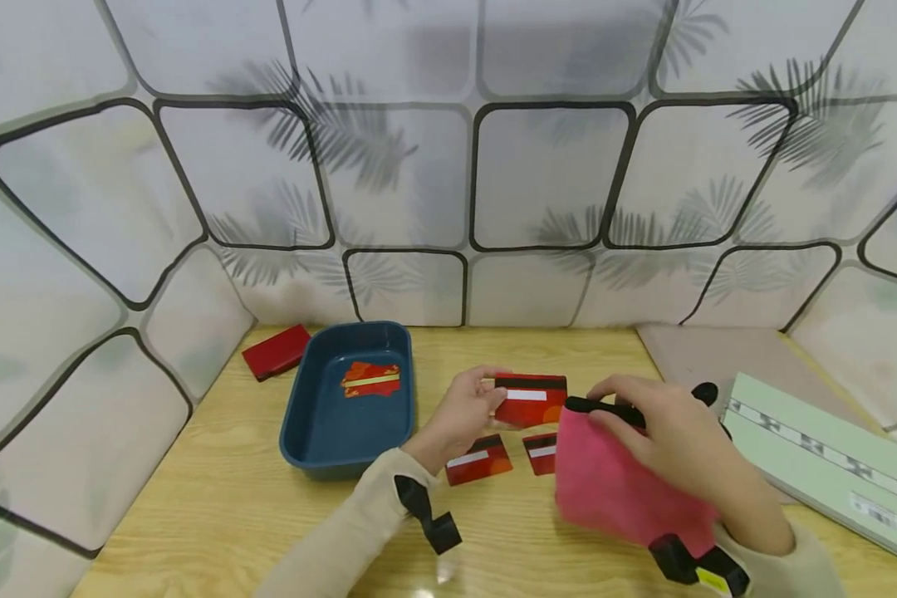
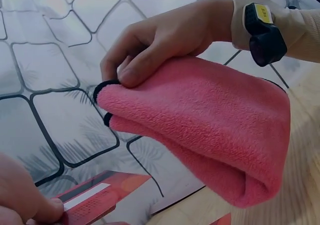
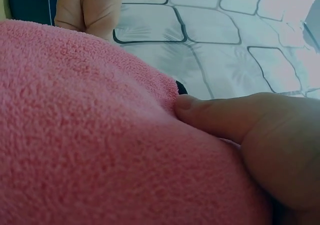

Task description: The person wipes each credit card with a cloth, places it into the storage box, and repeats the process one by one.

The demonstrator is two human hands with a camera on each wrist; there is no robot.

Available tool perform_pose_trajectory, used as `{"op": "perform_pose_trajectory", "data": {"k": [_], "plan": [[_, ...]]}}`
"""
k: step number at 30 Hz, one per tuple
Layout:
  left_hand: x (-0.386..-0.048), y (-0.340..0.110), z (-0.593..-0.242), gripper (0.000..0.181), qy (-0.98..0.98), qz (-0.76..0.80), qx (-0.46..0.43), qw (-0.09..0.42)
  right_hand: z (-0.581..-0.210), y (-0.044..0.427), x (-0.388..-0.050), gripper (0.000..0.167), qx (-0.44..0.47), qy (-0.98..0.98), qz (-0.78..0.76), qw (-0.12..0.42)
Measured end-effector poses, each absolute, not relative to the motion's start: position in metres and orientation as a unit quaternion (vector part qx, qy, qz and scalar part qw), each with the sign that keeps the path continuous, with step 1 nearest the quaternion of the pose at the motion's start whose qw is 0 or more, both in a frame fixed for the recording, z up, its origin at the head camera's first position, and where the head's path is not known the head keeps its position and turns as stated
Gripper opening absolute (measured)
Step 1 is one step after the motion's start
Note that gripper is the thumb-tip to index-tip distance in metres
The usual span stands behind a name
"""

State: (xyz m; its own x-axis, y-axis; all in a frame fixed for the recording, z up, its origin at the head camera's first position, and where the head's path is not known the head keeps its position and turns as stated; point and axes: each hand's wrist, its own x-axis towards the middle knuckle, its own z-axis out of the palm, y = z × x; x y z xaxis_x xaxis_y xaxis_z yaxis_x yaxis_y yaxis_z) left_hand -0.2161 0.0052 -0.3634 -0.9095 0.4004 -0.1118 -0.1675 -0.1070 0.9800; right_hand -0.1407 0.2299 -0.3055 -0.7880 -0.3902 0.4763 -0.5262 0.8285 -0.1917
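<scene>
My left hand (image 1: 459,415) pinches a red card (image 1: 534,413) with a dark stripe and a white strip, held above the table. In my right hand (image 1: 669,432) is a folded pink cloth (image 1: 613,482) with black edging, gripped between thumb and fingers along its upper edge. The left wrist view shows the cloth (image 2: 200,120) hanging in loose folds below the right hand (image 2: 160,45). Two more red cards lie on the table under the hands: one card (image 1: 480,461) nearer the left wrist, another card (image 1: 541,453) partly hidden by the cloth.
A blue tray (image 1: 295,423) stands at left with red and gold paper pieces (image 1: 371,379) inside. Behind it lies a dark red flat case (image 1: 276,352). A pale green notebook (image 1: 815,457) lies at right beside a grey board (image 1: 718,357). Patterned cloth walls enclose the table.
</scene>
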Motion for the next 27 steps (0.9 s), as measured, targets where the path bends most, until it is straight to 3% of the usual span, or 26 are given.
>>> {"op": "perform_pose_trajectory", "data": {"k": [8,20,27], "plan": [[-0.21,0.013,-0.364,0.029,0.629,0.738,0.132,0.205,-0.308,0.225,-0.141,0.024,0.268,-0.918,0.163,0.243],[-0.203,0.015,-0.356,0.036,0.625,0.723,0.164,0.244,-0.316,0.215,-0.148,0.024,0.279,-0.897,0.194,0.285],[-0.199,0.012,-0.353,0.035,0.601,0.705,0.267,0.264,-0.324,0.212,-0.155,0.032,0.271,-0.892,0.2,0.303]]}}
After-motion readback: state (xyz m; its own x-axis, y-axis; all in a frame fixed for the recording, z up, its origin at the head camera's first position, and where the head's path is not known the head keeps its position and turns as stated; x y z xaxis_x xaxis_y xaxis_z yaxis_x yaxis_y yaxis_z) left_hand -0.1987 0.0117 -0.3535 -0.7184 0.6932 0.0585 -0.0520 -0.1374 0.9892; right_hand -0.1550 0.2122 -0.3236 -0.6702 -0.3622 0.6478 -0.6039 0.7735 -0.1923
